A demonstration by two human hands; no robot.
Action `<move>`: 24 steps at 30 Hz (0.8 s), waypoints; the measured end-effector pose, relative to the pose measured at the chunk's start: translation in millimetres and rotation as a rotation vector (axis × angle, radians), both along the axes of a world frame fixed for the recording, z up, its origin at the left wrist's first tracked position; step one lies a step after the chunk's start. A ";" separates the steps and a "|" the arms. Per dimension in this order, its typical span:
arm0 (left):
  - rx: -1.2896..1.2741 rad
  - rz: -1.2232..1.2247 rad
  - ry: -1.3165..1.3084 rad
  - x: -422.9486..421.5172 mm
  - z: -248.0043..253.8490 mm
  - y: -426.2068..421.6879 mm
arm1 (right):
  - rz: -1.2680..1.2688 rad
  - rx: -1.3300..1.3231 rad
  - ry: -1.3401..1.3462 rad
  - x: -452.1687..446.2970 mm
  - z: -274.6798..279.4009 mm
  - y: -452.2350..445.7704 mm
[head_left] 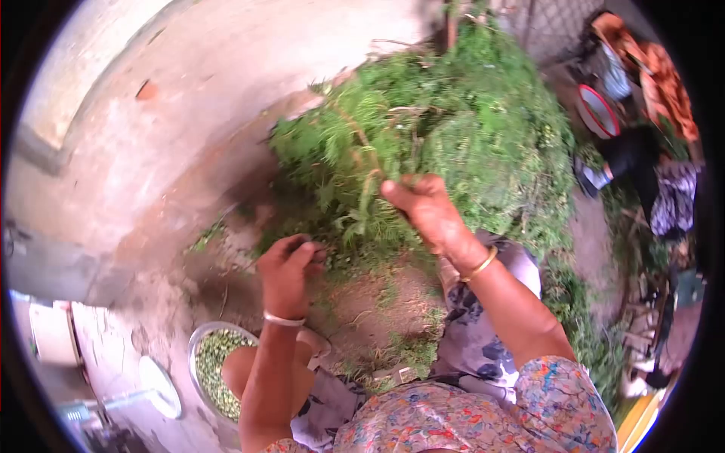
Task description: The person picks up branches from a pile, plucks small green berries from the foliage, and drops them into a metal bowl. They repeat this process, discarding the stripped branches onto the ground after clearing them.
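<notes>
The work area is bare, worn ground [377, 302] with scattered green litter, beside a pale, stained concrete surface [211, 98]; mesh fencing [555, 26] shows at the upper edge. A large heap of feathery greenery [491, 143] occupies the ground in front of the person. A metal bowl [193, 355] of small green pieces [211, 359] stands at the person's left, partly hidden by the left leg and forearm. A round white object [160, 386] lies near it. At the far right are a red-rimmed basin [590, 88], orange cloth [664, 83] and another person's shoe [587, 178]. The right hand [427, 204] is at the heap's near side, thumb and forefinger pinching a thin, leafy stem [372, 175] that lies against the greenery. The left hand [287, 262] is lower, near the heap's edge, fingers curled towards the thumb; whether they grip anything cannot be determined.
</notes>
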State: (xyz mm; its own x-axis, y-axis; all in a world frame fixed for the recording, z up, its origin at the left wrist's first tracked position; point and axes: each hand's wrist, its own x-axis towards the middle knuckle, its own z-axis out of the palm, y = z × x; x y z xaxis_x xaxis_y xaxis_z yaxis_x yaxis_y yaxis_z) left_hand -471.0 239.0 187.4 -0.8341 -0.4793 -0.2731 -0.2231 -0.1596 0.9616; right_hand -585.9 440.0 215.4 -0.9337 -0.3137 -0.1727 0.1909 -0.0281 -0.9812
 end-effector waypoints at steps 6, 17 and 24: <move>0.420 -0.105 0.155 0.0 -11.7 6.4 | 0.199 -0.077 -0.082 -1.3 -3.9 0.1; 0.040 -0.122 0.073 3.1 8.4 22.6 | 0.179 -0.024 -0.303 9.2 6.4 -8.2; -0.605 -0.023 0.405 6.7 6.4 35.6 | 0.157 -0.033 -0.320 5.5 -9.4 -9.9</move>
